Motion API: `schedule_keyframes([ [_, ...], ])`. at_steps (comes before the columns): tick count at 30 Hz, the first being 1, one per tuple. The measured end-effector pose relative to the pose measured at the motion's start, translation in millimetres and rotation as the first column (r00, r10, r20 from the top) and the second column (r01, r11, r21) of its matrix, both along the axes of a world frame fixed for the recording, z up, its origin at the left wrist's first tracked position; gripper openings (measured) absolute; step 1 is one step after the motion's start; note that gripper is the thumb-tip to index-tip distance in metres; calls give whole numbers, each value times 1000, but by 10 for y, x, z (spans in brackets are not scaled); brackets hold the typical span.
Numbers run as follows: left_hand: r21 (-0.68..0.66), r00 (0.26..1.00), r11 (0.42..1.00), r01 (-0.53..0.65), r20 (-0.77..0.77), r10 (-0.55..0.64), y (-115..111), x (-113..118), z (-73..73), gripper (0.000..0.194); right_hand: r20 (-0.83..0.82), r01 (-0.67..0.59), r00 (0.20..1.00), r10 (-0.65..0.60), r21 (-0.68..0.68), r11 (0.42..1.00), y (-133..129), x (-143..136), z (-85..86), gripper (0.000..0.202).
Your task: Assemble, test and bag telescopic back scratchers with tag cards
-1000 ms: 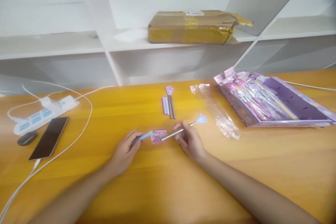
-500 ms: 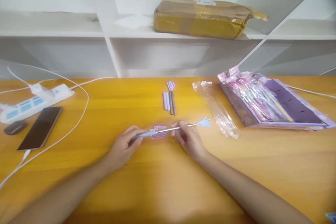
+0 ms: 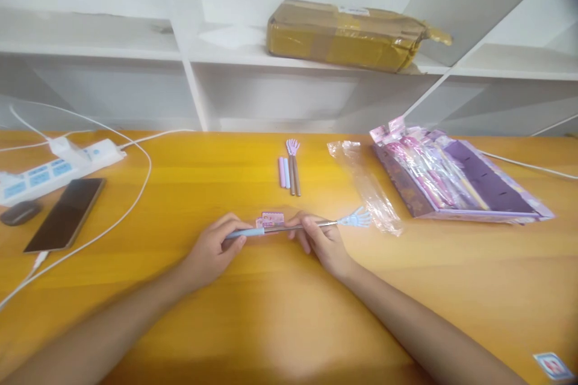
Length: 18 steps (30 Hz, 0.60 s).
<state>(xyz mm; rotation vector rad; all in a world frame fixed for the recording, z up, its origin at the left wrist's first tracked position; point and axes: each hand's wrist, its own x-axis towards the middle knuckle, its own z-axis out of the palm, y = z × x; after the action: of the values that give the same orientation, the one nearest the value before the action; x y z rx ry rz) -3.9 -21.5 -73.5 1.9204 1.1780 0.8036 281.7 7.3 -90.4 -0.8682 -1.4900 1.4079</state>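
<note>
A back scratcher (image 3: 275,229) with a blue grip, a metal rod and a pale blue claw-shaped head lies level across both hands. My left hand (image 3: 217,246) is closed around its blue grip. Fingers of my right hand (image 3: 323,242) pinch the metal rod near the claw head. Behind the rod, a small pink printed card (image 3: 273,218) lies partly covered. Farther back on the table rest metal rods (image 3: 294,177), topped by a lilac claw head (image 3: 292,147). Beside them are a pink grip (image 3: 282,172) and a blue grip (image 3: 286,172).
A clear plastic sleeve (image 3: 363,186) lies right of the rods. A purple box (image 3: 483,214) holds several wrapped scratchers. At left are a power strip (image 3: 103,155), a phone (image 3: 67,215), a mouse (image 3: 20,212) and white cables. A taped parcel (image 3: 343,36) sits on the shelf.
The claw head now appears broader, turned more toward the camera. Both hands keep their hold on the scratcher. The view has shifted slightly, showing more of a sticker at lower right.
</note>
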Motion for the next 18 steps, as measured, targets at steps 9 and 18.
schedule_keyframes([
  [9,7,1000,1000,30,5,-30,-18,3,36,24,53,-102,994,100,38,994,-94,-117,38,43],
  [18,-27,984,985,-173,-38,172,31,-14,31,25,-222,264,929,-296,-164,950,379,304,50,31],
])
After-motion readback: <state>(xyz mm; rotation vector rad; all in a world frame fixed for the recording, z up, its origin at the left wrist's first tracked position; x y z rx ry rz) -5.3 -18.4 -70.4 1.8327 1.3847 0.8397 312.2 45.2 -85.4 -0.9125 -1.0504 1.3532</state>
